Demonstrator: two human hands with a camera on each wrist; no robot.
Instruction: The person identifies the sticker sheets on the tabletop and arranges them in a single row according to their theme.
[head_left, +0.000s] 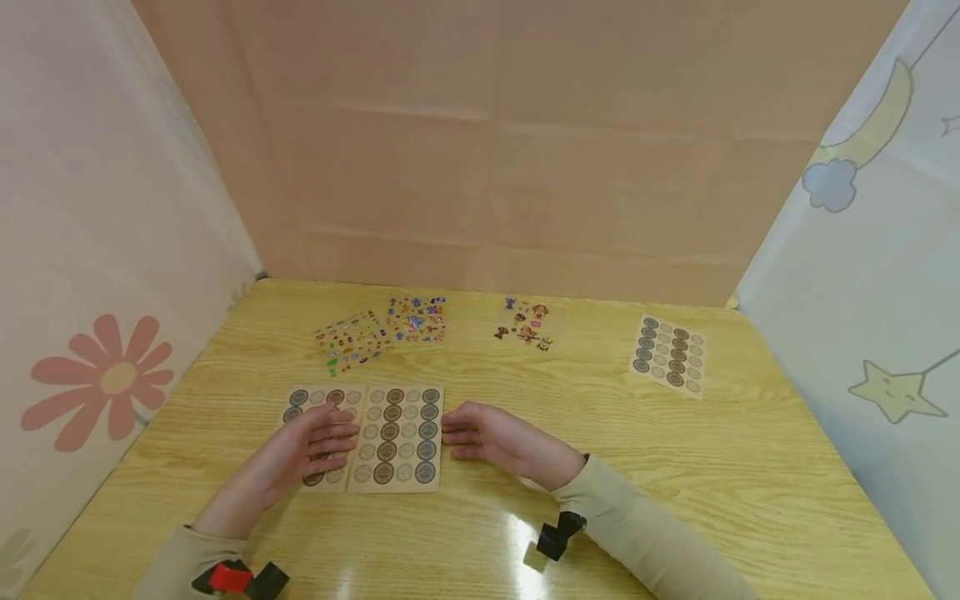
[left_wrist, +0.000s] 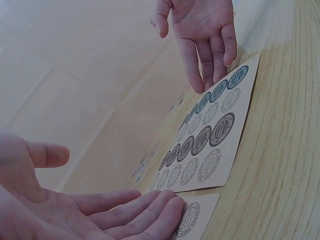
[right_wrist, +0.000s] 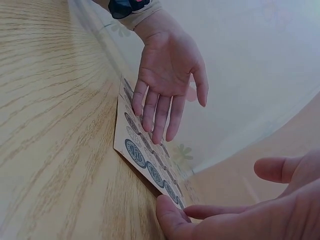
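Note:
Two beige sheets printed with rows of round seal stickers lie side by side on the table, a narrow gap between them. My left hand [head_left: 303, 446] is over the left sheet [head_left: 327, 395] and covers much of it, its fingers extended toward the gap. Beside the right edge of the right sheet [head_left: 407, 433], my right hand [head_left: 495, 437] has its fingertips right at the border. In the left wrist view, both palms face each other across the right sheet [left_wrist: 200, 135], thumbs raised. Fingertips of the right hand [right_wrist: 250, 215] meet the sheet's edge in the right wrist view.
Farther back on the wooden table [head_left: 585, 375] lie clear sheets of small colourful stickers [head_left: 348, 342], [head_left: 416, 321] and a clear sheet with brown cartoon figures [head_left: 527, 325]. Another seal sticker sheet [head_left: 667, 356] lies at the right. Fabric walls [head_left: 487, 167] enclose the back and sides.

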